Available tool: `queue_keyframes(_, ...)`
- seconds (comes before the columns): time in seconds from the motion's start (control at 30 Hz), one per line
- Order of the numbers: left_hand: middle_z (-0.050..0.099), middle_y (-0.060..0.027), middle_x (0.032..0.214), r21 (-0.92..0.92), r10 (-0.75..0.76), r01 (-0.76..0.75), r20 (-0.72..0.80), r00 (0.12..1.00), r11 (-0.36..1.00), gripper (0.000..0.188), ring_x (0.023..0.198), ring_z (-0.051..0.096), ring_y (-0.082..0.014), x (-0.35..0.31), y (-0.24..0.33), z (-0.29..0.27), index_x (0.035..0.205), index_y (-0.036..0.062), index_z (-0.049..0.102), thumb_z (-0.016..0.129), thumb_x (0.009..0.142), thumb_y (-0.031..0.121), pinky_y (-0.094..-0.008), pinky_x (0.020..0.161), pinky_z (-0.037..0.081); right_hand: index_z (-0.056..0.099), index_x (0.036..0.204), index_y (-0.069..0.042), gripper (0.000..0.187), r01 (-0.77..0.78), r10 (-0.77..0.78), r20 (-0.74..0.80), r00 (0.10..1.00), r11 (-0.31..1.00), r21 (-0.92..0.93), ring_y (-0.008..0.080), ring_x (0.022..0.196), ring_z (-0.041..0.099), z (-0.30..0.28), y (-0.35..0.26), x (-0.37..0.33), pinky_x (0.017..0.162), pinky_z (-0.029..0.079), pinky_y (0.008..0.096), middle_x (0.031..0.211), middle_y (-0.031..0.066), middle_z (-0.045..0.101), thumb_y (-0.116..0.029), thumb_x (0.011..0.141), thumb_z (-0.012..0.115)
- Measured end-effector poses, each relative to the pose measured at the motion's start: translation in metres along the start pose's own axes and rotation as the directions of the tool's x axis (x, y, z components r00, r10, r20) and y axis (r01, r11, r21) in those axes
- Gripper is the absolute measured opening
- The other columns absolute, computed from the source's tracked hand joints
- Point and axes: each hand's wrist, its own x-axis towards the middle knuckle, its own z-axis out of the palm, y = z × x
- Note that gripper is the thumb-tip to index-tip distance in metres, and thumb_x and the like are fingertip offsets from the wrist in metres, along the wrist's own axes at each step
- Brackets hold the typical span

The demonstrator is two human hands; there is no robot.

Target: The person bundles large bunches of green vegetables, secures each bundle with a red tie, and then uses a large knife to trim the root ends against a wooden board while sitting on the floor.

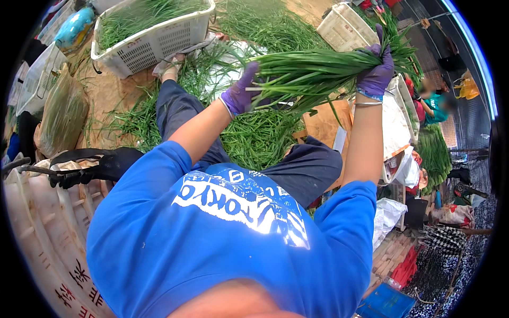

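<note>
A thick bunch of long green garlic chives [313, 74] is held up crosswise in front of me. My right hand [377, 71], in a purple glove, is wrapped round its right part, with one finger pointing up. Leafy tips spill beyond that hand. My left hand [238, 95], also gloved in purple, is at the left ends of the stalks with its fingers stretched upward and the palm facing them. Below, between my legs, lies a heap of loose green leaves [260, 132]. A brown board [323, 124] with a flat grey strip [340, 139] lies beneath the bunch.
A white crate [154, 47] full of greens stands at far left, another white crate [347, 26] at far right. Loose chives [270, 24] cover the ground ahead. A clear bag [62, 108] stands at left. A person in green [436, 106] sits at right, near stacked chives [432, 153].
</note>
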Motion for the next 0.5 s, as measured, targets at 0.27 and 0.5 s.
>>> queue_keyframes(0.27,0.051,-0.0155,0.114,0.011,0.062,-0.061,-0.229,0.972,0.998,0.051,0.102,0.051,-0.0269,0.006,-0.007,0.0,0.119,0.0031,0.043,0.05,0.083,0.039,-0.0387,0.09,0.04,0.036,0.124,0.004,0.045,0.032,-0.032,0.031,0.999,0.999,0.007,0.0065,0.051,0.035,-0.02,-0.002,-0.015,0.049,0.033,0.0216,0.058,-0.0032,0.037,-0.024,0.09,0.042)
queue_keyframes(0.5,0.046,-0.0132,0.12,-0.151,-0.168,0.144,-0.155,0.974,0.978,0.052,0.108,0.047,-0.0277,-0.009,-0.012,-0.029,0.125,0.0103,0.037,0.055,0.081,0.031,-0.041,0.095,0.035,0.023,0.132,0.001,0.047,-0.024,-0.022,0.181,0.983,0.969,0.248,0.0026,0.048,0.027,-0.055,-0.005,-0.025,0.045,0.026,0.0196,0.058,-0.0091,0.025,-0.011,0.089,0.036)
